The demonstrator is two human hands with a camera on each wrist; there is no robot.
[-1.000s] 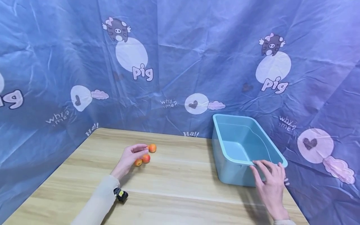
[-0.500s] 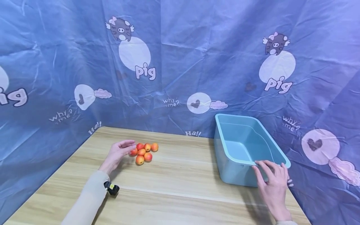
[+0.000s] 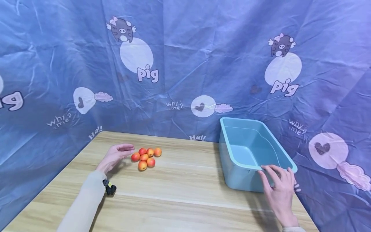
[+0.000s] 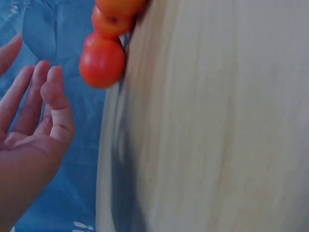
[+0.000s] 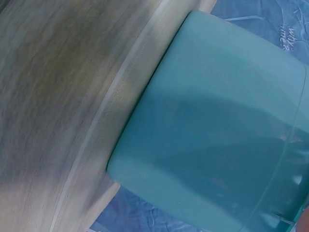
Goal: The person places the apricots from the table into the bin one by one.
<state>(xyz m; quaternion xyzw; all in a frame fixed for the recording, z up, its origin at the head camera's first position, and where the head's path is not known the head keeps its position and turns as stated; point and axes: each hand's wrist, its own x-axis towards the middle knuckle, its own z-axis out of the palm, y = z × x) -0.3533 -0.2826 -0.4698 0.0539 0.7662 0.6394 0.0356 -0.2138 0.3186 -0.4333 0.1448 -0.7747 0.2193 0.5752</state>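
Well, this looks like the fruit-handling step, though I can't tell if the left hand (image 3: pixel 114 156) is about to grab or has just let go. Seven little red-orange fruits (image 3: pixel 144 157) sit bunched together, well to the left of the blue plastic tub (image 3: pixel 242 178). A next grab would need a soft pinch, since round fruits may roll. The left fingers are loosely bent, a bit apart, and hold nothing. The right hand (image 3: pixel 280 190) bends its fingers over the tub's near rim, thumb outside.

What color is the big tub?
The tub is plain blue-green all over; the head view shows it best.
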